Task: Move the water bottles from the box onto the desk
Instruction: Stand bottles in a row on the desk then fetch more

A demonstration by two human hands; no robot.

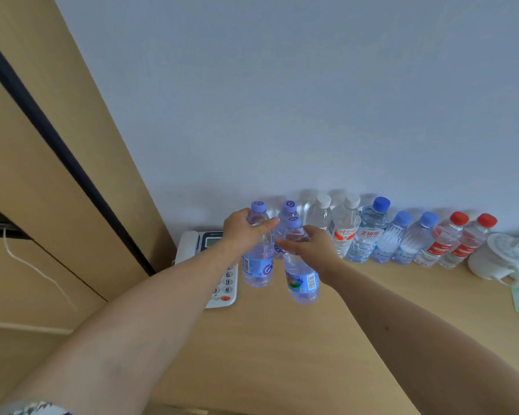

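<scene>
Bottles in both hands: left hand [242, 232] grips one purple-capped bottle [258, 259], right hand [313, 245] grips another [300, 283], both low over the desk [282, 354]. Set each down upright beside the row [402, 238] at the wall [282, 85], clear of the phone [204, 244]. Box not in view.

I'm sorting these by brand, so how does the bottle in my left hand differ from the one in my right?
The left hand grips the left bottle near its shoulder; the right hand holds the right bottle around its upper body. The left bottle sits farther back, beside the phone; the right bottle is nearer the camera. Whether either touches the desk is unclear. Both are clear with purple caps and blue labels.
</scene>
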